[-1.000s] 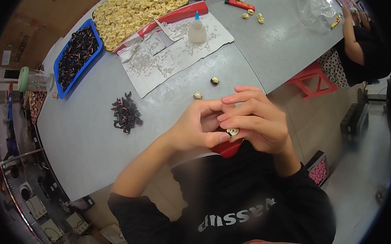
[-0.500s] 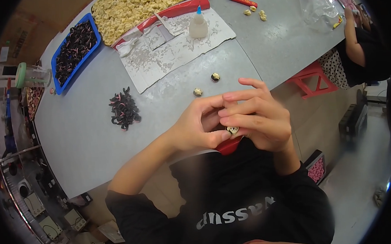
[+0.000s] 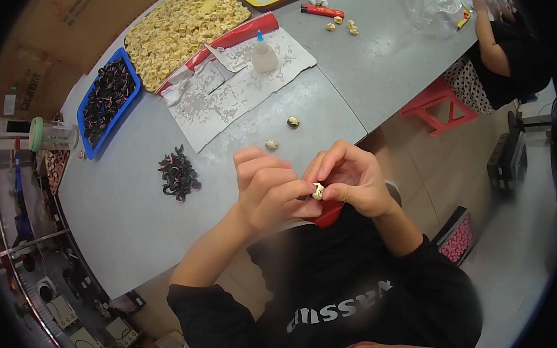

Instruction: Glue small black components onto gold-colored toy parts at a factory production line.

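Close to the table's near edge, my two hands meet around a small cream-coloured piece point(image 3: 318, 191) with dark marks. The fingertips of my left hand point(image 3: 268, 190) press on its left side, the other fingers curled. My right hand point(image 3: 353, 179) pinches the same piece between thumb and fingers. Just beyond the hands lie two small round pieces, one cream point(image 3: 271, 144) and one cream on black point(image 3: 293, 121). To the left sits a loose pile of black curved pieces point(image 3: 178, 173) with pink bits.
A blue tray point(image 3: 133, 69) holds more black pieces at the left. Many cream pieces point(image 3: 186, 27) fill a tray behind a white sheet point(image 3: 204, 130), where a blue-tipped squeeze bottle point(image 3: 264, 56) stands. A red stick-like packet point(image 3: 321, 10) lies far off. Another person point(image 3: 511, 48) is at right.
My left hand has turned from a wide curl to bent fingers at the piece. My right hand's spread fingers have drawn in, and the piece shows more. The view has shifted slightly.
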Available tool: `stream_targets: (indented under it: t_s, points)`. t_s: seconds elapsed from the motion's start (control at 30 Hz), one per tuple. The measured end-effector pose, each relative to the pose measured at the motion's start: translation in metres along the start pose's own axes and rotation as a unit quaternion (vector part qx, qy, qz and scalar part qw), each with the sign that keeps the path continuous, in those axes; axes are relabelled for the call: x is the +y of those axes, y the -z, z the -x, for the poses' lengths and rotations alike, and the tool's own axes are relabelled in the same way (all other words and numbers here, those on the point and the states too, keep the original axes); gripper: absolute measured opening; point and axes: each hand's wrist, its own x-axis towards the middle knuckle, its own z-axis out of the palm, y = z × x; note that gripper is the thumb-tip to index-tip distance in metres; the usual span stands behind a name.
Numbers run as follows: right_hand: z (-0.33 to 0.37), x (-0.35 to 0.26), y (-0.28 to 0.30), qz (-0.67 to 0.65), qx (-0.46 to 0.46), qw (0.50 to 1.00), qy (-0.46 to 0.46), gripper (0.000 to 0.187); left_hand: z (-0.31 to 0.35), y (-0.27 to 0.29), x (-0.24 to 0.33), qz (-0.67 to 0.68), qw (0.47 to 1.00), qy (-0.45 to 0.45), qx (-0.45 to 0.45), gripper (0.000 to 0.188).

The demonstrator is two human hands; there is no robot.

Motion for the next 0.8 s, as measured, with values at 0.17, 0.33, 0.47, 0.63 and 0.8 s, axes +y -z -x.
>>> stream_targets:
  t_s: [0.17, 0.33, 0.47, 0.63, 0.8]
  points:
    - [0.002, 0.000, 0.001, -0.010, 0.025, 0.999, -0.022, 0.027, 0.003, -0.002, 0.002, -0.002, 1.000, -0.010, -0.002, 0.023]
    - [0.001, 0.000, 0.002, -0.023, 0.013, 0.999, -0.020, 0.032, 0.003, -0.003, 0.002, -0.001, 1.000, -0.008, -0.007, 0.023]
    - [0.001, -0.001, 0.000, -0.014, 0.038, 0.999, -0.034, 0.034, 0.004, -0.003, 0.001, 0.000, 1.000, -0.005, -0.004, 0.020]
    - [-0.014, 0.000, 0.008, 0.090, 0.070, 0.993, 0.033, 0.032, -0.001, -0.006, -0.007, -0.017, 1.000, -0.009, 0.009, 0.042]
    - [-0.030, 0.002, 0.021, 0.525, 0.176, 0.828, 0.086, 0.018, -0.008, -0.003, -0.032, 0.049, 0.988, 0.029, 0.142, 0.054]
